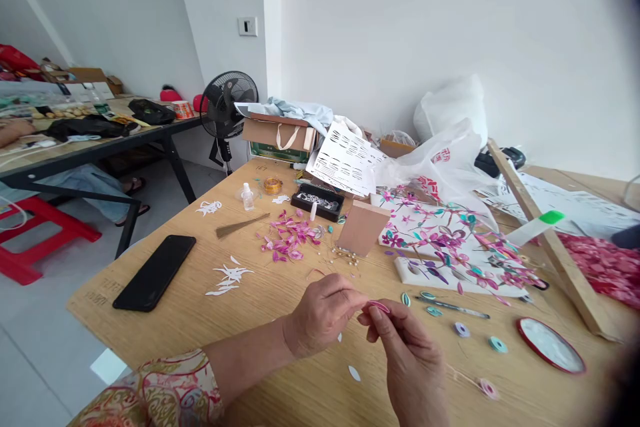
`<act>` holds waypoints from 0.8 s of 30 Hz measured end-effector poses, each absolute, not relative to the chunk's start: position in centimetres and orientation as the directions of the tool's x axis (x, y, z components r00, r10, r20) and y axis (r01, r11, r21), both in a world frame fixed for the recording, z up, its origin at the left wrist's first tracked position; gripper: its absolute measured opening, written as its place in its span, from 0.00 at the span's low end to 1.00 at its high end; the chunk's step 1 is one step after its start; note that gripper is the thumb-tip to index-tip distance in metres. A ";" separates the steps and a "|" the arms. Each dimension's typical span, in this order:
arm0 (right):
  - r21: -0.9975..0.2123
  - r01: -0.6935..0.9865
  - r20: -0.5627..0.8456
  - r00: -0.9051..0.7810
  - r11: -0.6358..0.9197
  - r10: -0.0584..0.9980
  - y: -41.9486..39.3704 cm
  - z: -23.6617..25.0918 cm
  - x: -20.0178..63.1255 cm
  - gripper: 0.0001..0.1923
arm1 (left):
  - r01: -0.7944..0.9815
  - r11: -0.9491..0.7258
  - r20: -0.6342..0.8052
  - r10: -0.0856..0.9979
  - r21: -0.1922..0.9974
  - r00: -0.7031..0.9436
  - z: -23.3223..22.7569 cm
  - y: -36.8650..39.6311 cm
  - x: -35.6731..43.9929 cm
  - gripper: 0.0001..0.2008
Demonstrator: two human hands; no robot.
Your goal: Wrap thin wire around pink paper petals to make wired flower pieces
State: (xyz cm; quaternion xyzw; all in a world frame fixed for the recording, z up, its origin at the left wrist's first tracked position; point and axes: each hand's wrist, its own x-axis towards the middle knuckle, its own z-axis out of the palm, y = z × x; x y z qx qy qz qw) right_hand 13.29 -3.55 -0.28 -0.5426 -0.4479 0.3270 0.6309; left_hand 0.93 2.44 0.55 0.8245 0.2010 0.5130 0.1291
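Observation:
A small pink petal (379, 306) is pinched between thumb and fingers of my right hand (413, 353). Close against its left end, the fingertips of my left hand (325, 313) are pressed together; what they hold is too small to make out. A spool of pink thread (488, 388) lies to the right of my right hand, its strand running toward that hand. Below the hands rests a white leaf-shaped piece (354, 373). Teal-edged petals (434, 311), a pen (460, 307), a lilac spool (461, 329) and a teal spool (498, 344) lie beyond my right hand.
Pink petals (287, 237), white slips (230, 277) and a black phone (154, 273) lie leftward. Flowered stems (450, 240) rest on a white foam block (410, 271). A wooden bar (555, 247) and a red-rimmed oval dish (550, 345) stand right. Someone sits at another table (170, 130).

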 end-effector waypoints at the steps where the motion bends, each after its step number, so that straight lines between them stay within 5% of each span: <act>1: -0.970 0.132 0.241 0.388 0.205 0.889 -3.8 -0.4 13.6 0.05 | 0.189 -0.898 0.799 0.440 0.398 0.410 0.7 2.4 1.0 0.07; 5: -0.936 0.291 0.303 0.390 0.196 0.870 -4.4 -0.9 14.6 0.04 | 0.136 -0.847 0.731 0.516 0.514 0.447 1.3 1.9 1.6 0.07; 9: -0.983 0.072 0.185 0.419 0.170 0.889 -4.0 -1.4 14.5 0.04 | 0.110 -0.739 0.638 0.638 0.665 0.432 1.1 1.6 2.0 0.07; 14: -0.974 -0.100 0.145 0.410 0.202 0.901 -3.5 -2.1 14.1 0.02 | 0.135 -0.731 0.633 0.656 0.669 0.411 0.4 1.6 2.1 0.06; 19: -0.963 0.027 0.256 0.400 0.268 0.880 -3.6 -2.3 14.6 0.01 | 0.138 -0.772 0.654 0.607 0.621 0.452 0.6 1.7 2.0 0.08; 24: -0.946 0.193 0.317 0.374 0.261 0.871 -3.9 -1.6 15.4 0.03 | 0.122 -0.694 0.572 0.668 0.709 0.476 1.2 2.0 2.2 0.07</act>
